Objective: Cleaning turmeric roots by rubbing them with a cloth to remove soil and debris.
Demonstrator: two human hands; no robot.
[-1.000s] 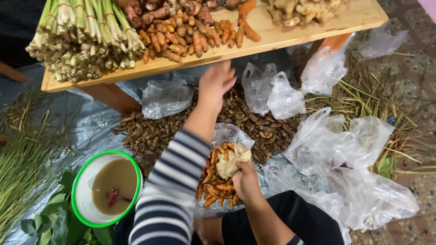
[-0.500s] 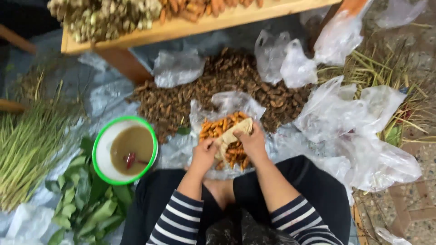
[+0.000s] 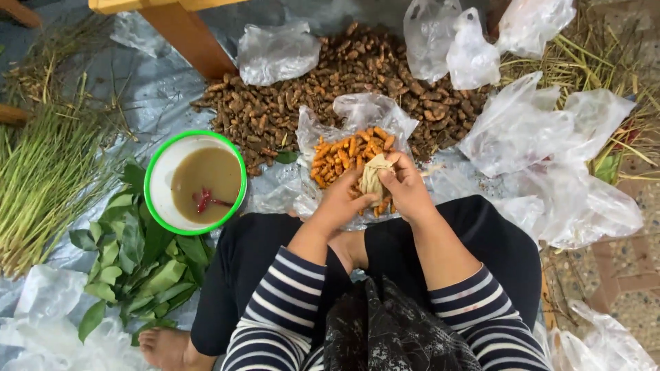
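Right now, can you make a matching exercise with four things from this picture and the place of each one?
Things:
1. pale root piece
2. green-rimmed bowl
3. orange roots
4. green leaves

Places:
A. in an open clear bag, in front of the hands
B. beside the person's left knee, below the bowl
C. between the left hand and the right hand
D. on the grey sheet, left of the hands, holding brown liquid

Pairs: 1-C, 2-D, 3-A, 4-B

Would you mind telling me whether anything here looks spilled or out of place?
Nothing looks spilled. The only oddity is a small red thing lying in the murky brown liquid of the green-rimmed bowl. Both hands, left and right, hold a pale root over the orange pieces.
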